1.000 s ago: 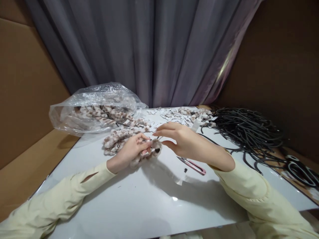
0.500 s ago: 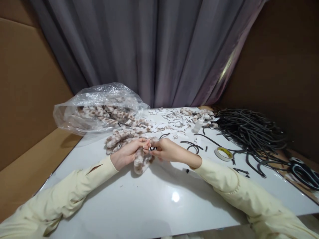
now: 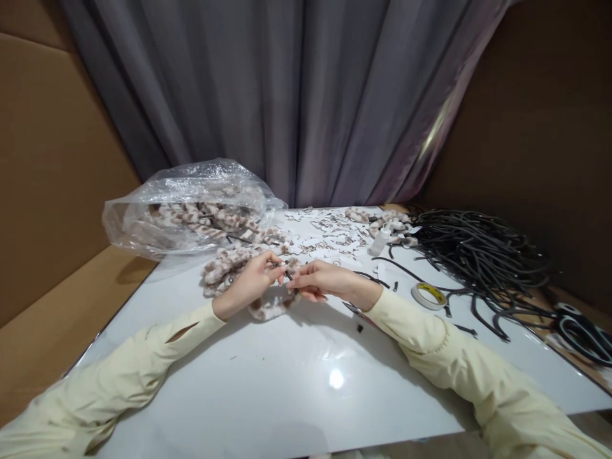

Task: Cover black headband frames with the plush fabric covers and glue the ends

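left hand (image 3: 253, 280): fingers curled round a furry strip (image 3: 268, 307), thumb and forefinger pinched on a short dark end (image 3: 288, 275) sticking out of it
right hand (image 3: 320, 280): fingertips pressed together on the same dark end, meeting the left hand's fingertips; what sits between them is too small to make out
furry strip: brown-and-cream plush, draped under both hands, lower part resting on the white table (image 3: 268, 382), centre-left of the top
loose pile (image 3: 224, 264): more of the same plush strips, just behind the left hand, touching the table
plastic bag (image 3: 186, 207): clear, lying on its side at the back left, more plush strips inside, mouth facing the pile
paper scraps (image 3: 329, 233): small white bits scattered behind the hands, mid-back of the table
black cords (image 3: 478, 255): big tangle at the right back, a few short cut lengths strewn near it
tape roll (image 3: 427, 295): lying flat, right of the right wrist, beside the cut cords
small bottle (image 3: 380, 242): white, tilted, between scraps and cords
scissors (image 3: 581, 331): black handles, far right edge
sleeves: both arms in pale yellow
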`<state>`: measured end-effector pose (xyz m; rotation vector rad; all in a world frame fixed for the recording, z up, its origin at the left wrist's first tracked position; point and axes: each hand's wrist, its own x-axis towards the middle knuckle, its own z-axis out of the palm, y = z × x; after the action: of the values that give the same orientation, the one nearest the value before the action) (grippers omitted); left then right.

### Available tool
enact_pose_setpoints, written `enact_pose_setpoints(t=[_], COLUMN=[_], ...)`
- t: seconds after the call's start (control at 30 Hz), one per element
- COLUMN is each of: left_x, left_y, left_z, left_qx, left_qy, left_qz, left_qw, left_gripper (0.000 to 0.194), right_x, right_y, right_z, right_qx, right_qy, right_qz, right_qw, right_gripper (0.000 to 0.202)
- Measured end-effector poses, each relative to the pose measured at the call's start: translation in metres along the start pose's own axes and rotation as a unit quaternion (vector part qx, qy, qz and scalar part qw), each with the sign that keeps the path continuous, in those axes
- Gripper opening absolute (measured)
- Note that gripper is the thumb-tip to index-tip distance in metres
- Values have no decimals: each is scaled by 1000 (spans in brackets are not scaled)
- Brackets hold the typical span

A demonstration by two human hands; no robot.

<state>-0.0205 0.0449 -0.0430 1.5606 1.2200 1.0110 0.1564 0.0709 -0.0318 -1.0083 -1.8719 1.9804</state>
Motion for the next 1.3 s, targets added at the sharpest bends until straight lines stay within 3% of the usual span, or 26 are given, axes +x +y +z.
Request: enact_pose_setpoints(t=[0.1, 0.27, 0.43, 0.53, 0.87, 1.3], left_x=[-1, -5, -7, -8, -7, -8], left_y=[-4, -1, -1, -4, -11, -23], left_z=[-1, 0, 1, 2, 4, 4], left_qx=[94, 173, 249, 262, 317, 430], left_qy=[32, 9, -19, -33, -47, -96], left_qz=[52, 75, 126, 153, 198, 216], left_qw=[994, 982, 960, 952, 926, 871], left_gripper=[15, 11, 9, 11, 14, 9], right_x=[-6, -10, -13, -17, -16, -23], right_y=[-8, -11, -15, -20, -15, -18], right_z=[-1, -3, -5, -6, -14, -7], right_qx=[-40, -149, -328, -354, -214, -426], right_qy=[10, 35, 138, 159, 73, 45], right_qz=[4, -21, -67, -80, -74, -128], right_qw=[999, 988, 932, 918, 971, 895], right_gripper=[24, 22, 19, 19, 22, 17])
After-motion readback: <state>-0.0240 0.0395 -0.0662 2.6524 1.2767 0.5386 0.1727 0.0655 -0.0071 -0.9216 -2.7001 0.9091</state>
